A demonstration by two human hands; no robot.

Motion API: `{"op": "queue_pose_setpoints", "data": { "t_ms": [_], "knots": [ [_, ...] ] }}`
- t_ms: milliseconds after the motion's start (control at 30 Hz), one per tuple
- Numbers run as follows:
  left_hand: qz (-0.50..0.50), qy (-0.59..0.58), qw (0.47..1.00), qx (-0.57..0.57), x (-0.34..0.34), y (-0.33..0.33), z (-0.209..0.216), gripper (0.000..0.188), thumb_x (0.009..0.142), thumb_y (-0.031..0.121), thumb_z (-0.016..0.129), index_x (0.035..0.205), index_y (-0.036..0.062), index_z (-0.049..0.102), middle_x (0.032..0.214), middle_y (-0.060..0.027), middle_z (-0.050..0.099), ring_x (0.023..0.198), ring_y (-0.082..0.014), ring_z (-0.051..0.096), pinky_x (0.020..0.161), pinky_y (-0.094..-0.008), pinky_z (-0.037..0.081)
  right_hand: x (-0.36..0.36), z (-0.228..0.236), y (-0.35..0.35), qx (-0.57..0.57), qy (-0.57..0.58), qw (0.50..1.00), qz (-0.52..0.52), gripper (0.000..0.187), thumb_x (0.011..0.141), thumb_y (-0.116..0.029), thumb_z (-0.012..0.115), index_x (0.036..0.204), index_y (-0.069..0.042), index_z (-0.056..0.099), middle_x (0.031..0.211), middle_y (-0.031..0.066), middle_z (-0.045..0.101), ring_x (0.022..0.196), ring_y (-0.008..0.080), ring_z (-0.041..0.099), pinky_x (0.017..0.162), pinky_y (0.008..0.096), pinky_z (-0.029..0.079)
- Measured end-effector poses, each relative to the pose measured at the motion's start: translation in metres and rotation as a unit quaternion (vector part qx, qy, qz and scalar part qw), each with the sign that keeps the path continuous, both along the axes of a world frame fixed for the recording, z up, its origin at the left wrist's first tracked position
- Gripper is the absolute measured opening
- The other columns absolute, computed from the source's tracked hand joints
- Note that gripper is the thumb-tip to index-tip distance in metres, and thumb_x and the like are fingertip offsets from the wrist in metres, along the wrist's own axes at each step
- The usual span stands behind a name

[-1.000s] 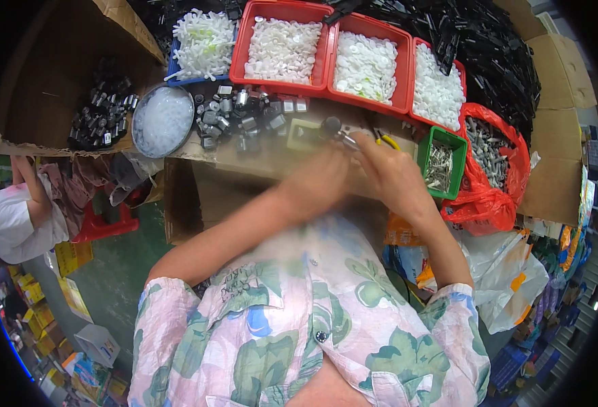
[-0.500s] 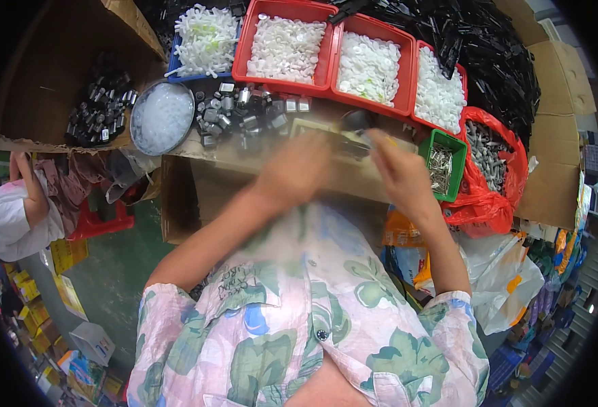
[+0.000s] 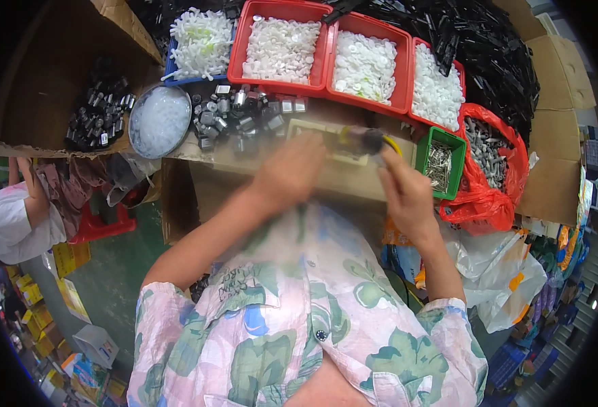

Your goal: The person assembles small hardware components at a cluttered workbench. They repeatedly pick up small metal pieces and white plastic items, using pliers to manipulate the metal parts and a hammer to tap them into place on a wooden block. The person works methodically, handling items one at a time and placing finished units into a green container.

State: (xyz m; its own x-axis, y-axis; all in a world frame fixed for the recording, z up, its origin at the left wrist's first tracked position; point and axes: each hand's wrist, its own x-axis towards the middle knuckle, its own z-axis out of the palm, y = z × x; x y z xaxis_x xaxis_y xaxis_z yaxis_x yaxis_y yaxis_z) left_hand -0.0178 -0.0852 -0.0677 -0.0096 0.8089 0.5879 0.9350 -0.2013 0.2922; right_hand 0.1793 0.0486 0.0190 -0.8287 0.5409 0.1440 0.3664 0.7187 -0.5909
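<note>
My left hand [image 3: 293,168] is over the left end of a shallow cream tray [image 3: 361,160]. Its fingers are smeared by motion, and whatever they touch is hidden. My right hand [image 3: 407,193] is beside the tray's right end with its fingers curled closed. Just above those fingers lies a blurred, dark-ended cylindrical tool [image 3: 365,140], its other end toward my left hand. A yellow cord [image 3: 393,144] curves from it past my fingertips. Whether my right hand grips the tool or something smaller is unclear. Small black and silver blocky parts [image 3: 228,115] lie left of the tray.
Red bins [image 3: 326,71] of white plastic pieces line the back, beside a blue bin [image 3: 170,66]. A green bin [image 3: 456,163] of metal pins and a red bag [image 3: 513,152] of grey parts stand right. Left are a round clear dish [image 3: 160,121] and a cardboard box [image 3: 34,102].
The dark-ended tool has shifted lower and lies sideways above the tray, its yellow cord showing more. My right hand has lowered slightly. My left hand stays near the tray's left end.
</note>
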Motion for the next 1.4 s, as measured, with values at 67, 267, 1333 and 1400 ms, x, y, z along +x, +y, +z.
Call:
{"op": "queue_pose_setpoints", "data": {
  "t_ms": [67, 267, 1333, 1400],
  "knots": [
    [-0.001, -0.01, 1.0, 0.001, 0.001, 0.004, 0.003, 0.034, 0.079, 0.003, 0.072, 0.11, -0.0077, 0.066, 0.118, -0.0203, 0.066, 0.113, -0.036, 0.063, 0.096, -0.0422, 0.052, 0.003, -0.016, 0.006, 0.031, -0.083, 0.995, 0.041, 0.026, 0.094, -0.011, 0.063, 0.119, -0.004, 0.062, 0.083, 0.0221, 0.066, 0.071, 0.0406, 0.066, 0.062, 0.0465, 0.051],
    [-0.008, -0.024, 1.0, -0.015, 0.003, 0.025, 0.013, 0.034, 0.079, 0.003, 0.072, 0.111, -0.006, 0.065, 0.115, -0.0193, 0.067, 0.109, -0.0348, 0.064, 0.093, -0.0406, 0.053, 0.02, 0.009, 0.005, -0.021, 0.029, 0.997, -0.065, 0.025, 0.093, -0.013, 0.066, 0.117, -0.006, 0.065, 0.08, 0.0236, 0.065, 0.071, 0.0415, 0.065, 0.061, 0.0444, 0.05],
    [-0.026, -0.437, 0.889, -0.131, 0.001, 0.029, 0.049, 0.024, 0.096, 0.011, 0.065, 0.112, -0.0028, 0.055, 0.093, -0.0059, 0.06, 0.077, -0.0119, 0.054, 0.07, -0.0284, 0.046, 0.015, -0.031, 0.048, 0.171, -0.142, 0.974, 0.038, 0.027, 0.08, -0.014, 0.074, 0.097, 0.001, 0.06, 0.109, 0.0158, 0.056, 0.098, 0.0347, 0.058, 0.085, 0.0443, 0.049],
    [-0.016, -0.436, 0.889, -0.138, 0.002, 0.025, 0.053, 0.025, 0.098, 0.015, 0.063, 0.113, -0.0019, 0.055, 0.089, -0.0047, 0.059, 0.076, -0.0104, 0.052, 0.069, -0.0273, 0.045, 0.01, -0.037, 0.049, 0.187, -0.152, 0.97, 0.028, 0.023, 0.075, -0.01, 0.071, 0.093, 0.0, 0.06, 0.103, 0.0146, 0.055, 0.095, 0.0329, 0.056, 0.078, 0.0452, 0.048]
  ]
}}
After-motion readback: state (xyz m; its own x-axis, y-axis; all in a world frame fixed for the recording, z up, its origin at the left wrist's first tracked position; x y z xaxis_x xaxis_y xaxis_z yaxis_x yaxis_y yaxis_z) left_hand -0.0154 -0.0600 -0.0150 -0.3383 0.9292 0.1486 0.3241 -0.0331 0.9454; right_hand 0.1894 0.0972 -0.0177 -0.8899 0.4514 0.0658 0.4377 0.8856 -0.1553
